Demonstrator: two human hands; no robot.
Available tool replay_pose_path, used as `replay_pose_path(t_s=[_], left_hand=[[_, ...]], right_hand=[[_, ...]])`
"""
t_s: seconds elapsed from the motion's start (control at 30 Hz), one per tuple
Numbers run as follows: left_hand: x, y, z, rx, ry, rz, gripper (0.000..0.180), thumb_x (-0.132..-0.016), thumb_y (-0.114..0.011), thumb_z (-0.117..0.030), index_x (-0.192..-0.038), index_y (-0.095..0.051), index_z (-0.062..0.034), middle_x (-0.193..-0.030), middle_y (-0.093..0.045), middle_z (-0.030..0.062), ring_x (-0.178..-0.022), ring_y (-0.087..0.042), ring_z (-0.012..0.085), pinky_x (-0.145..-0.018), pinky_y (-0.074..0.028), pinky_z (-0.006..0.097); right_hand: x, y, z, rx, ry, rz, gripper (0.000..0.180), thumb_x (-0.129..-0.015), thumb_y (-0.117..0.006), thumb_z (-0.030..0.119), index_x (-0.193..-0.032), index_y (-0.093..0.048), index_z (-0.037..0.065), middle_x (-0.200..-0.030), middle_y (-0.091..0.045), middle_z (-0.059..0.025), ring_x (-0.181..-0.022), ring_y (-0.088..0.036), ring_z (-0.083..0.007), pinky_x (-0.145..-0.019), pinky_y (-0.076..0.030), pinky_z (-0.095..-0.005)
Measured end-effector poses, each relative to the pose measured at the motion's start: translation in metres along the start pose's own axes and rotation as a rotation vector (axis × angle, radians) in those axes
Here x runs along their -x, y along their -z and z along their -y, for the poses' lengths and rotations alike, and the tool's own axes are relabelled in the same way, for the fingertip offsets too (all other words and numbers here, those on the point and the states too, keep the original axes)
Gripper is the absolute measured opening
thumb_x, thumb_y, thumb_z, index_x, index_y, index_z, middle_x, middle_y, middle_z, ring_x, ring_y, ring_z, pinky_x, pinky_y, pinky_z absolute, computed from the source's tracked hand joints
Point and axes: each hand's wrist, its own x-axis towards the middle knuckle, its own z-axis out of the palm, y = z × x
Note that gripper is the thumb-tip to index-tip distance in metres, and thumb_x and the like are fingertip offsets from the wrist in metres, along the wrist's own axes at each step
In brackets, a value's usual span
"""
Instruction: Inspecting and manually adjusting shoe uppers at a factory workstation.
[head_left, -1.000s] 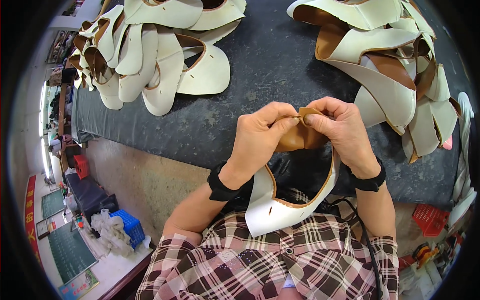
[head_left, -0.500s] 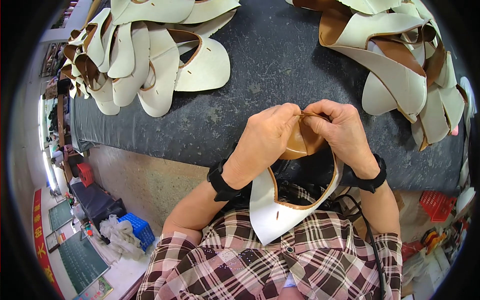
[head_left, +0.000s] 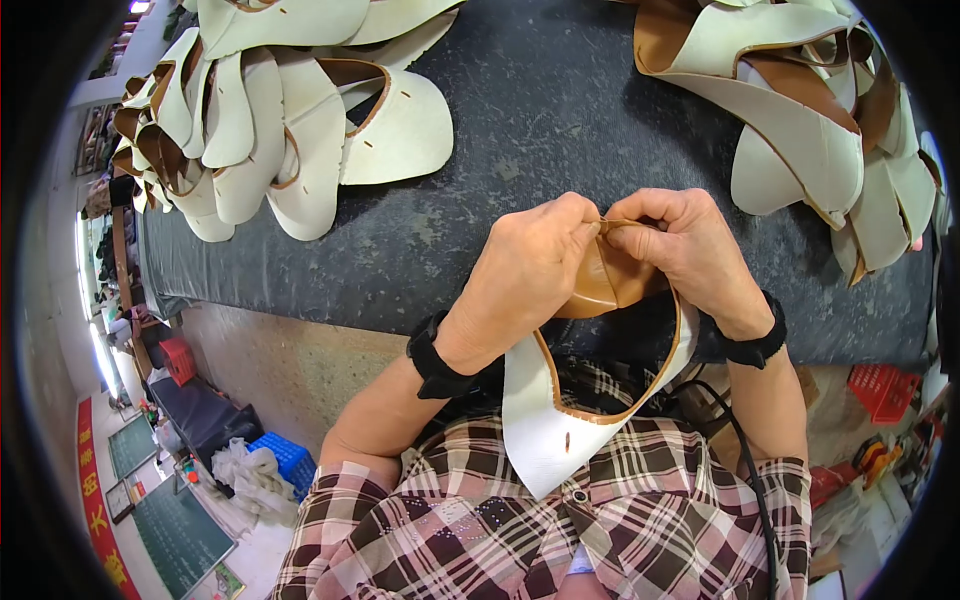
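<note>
My left hand (head_left: 530, 270) and my right hand (head_left: 680, 250) meet over the near edge of a dark grey table (head_left: 520, 130). Both pinch the top edge of a cream shoe upper with a tan lining (head_left: 560, 420), fingertips close together on the folded tan part. The cream part of the piece hangs down over my checked shirt. A black band sits on each wrist.
A heap of cream and tan shoe uppers (head_left: 270, 130) lies at the table's far left, another heap (head_left: 820, 110) at the far right. Below the table's left are a blue crate (head_left: 290, 460), white rags and a red crate (head_left: 178, 358); another red crate (head_left: 885, 390) is at right.
Both hands stay pinched on the same upper, with small finger shifts along its edge. The view has tipped slightly, so the table and heaps sit higher in the picture.
</note>
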Motion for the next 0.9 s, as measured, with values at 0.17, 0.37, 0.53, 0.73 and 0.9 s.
replay_pose_path(t_s=[0.17,0.37,0.53,0.73,0.9], left_hand=[[-0.003,-0.001,-0.001,-0.057,-0.008,0.019,0.007,-0.087,-0.056,-0.006,-0.089,-0.059,0.0004,-0.072,-0.061,0.0152,-0.061,-0.062,0.0246,-0.056,-0.047,0.03],[-0.001,-0.005,-0.004,-0.056,0.011,0.018,0.008,-0.086,-0.058,-0.007,-0.088,-0.059,0.0007,-0.071,-0.062,0.015,-0.06,-0.062,0.024,-0.056,-0.048,0.03],[0.001,-0.008,-0.007,-0.027,0.14,0.078,0.008,-0.086,-0.059,-0.007,-0.089,-0.059,0.0006,-0.072,-0.063,0.013,-0.064,-0.064,0.0203,-0.058,-0.048,0.029],[-0.003,0.006,-0.014,0.374,0.441,0.163,0.017,-0.087,-0.06,-0.005,-0.101,-0.058,0.0036,-0.087,-0.068,0.0067,-0.083,-0.063,0.0099,-0.072,-0.051,0.023],[-0.003,0.007,-0.021,0.276,0.362,0.22,0.019,-0.087,-0.061,-0.005,-0.104,-0.062,0.0038,-0.091,-0.069,0.0082,-0.084,-0.063,0.0086,-0.072,-0.049,0.021]], right_hand=[[0.0,0.0,-0.003,-0.016,0.005,-0.003,0.016,-0.081,-0.06,0.008,-0.088,-0.067,-0.004,-0.066,-0.063,-0.0042,-0.058,-0.057,-0.0078,-0.053,-0.047,-0.0238],[0.004,0.004,0.0,0.101,0.067,-0.015,0.016,-0.079,-0.062,0.007,-0.089,-0.067,-0.004,-0.066,-0.064,-0.0078,-0.058,-0.058,-0.0098,-0.053,-0.047,-0.0252],[0.006,0.004,-0.002,0.155,0.022,-0.017,0.013,-0.078,-0.063,0.006,-0.085,-0.067,-0.003,-0.066,-0.064,-0.0075,-0.058,-0.058,-0.0095,-0.053,-0.047,-0.0253],[0.019,0.009,0.004,0.027,0.083,-0.008,0.007,-0.078,-0.064,0.003,-0.082,-0.066,-0.003,-0.07,-0.062,-0.0042,-0.059,-0.057,-0.0076,-0.053,-0.046,-0.0229],[0.018,0.012,0.008,0.042,0.134,-0.02,0.006,-0.078,-0.064,0.001,-0.081,-0.066,-0.002,-0.071,-0.061,-0.0037,-0.059,-0.057,-0.007,-0.052,-0.045,-0.0215]])
